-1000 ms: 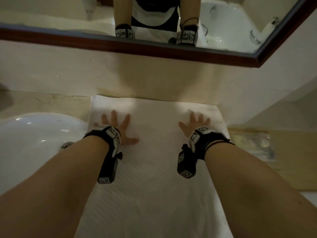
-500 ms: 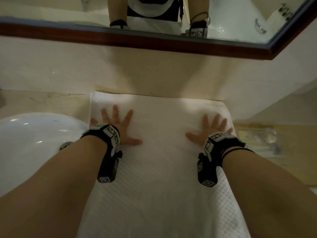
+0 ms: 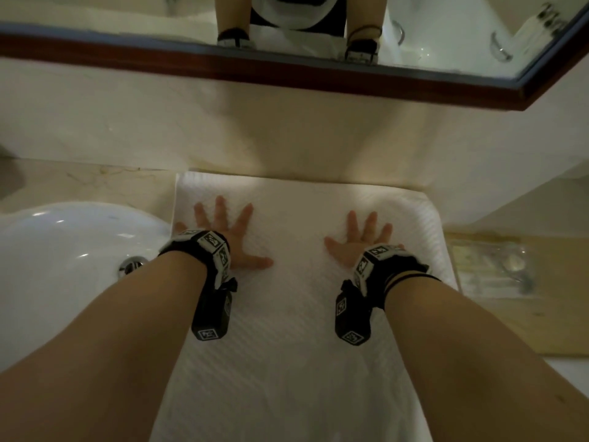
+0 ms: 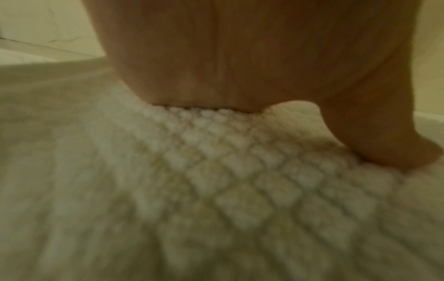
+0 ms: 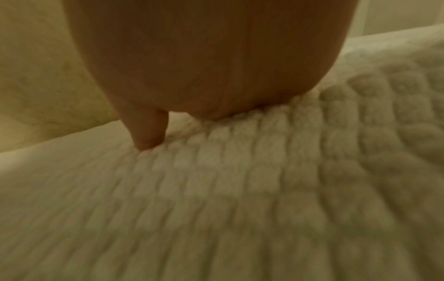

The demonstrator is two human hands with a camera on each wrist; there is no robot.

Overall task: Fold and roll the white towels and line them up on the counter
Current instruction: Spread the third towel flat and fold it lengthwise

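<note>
The white waffle-weave cotton towel (image 3: pixel 287 314) lies flat on the pale marble desk (image 3: pixel 83 183), its far edge close to the wall under the wood-framed mirror (image 3: pixel 318 71) and its near end running out of the head view toward the person. The white ceramic basin (image 3: pixel 63 250) sits just to its left, and a clear plastic packet (image 3: pixel 490 266) lies beside its right edge.

The left hand (image 3: pixel 229 231) and the right hand (image 3: pixel 360 237) both rest palm-down on the far part of the towel, fingers (image 3: pixel 220 208) straight and spread, holding nothing. In the wrist views the heel of each palm dents the weave, so there is real downward pressure.

This looks like the smoothing step ahead of a fold or roll. To do it well, the palms should stay flat and sweep outward from the middle toward the long edges, so any slack goes off the sides instead of bunching under the hands. Even pressure from both hands matters, since a harder push on one side would likely skew the towel against the slick marble. The left edge lies close to the basin rim and could slip over it, so strokes that way should stop short. Before folding, the long edges should be checked for straightness, as a crooked fold would probably give a cone-shaped roll.
</note>
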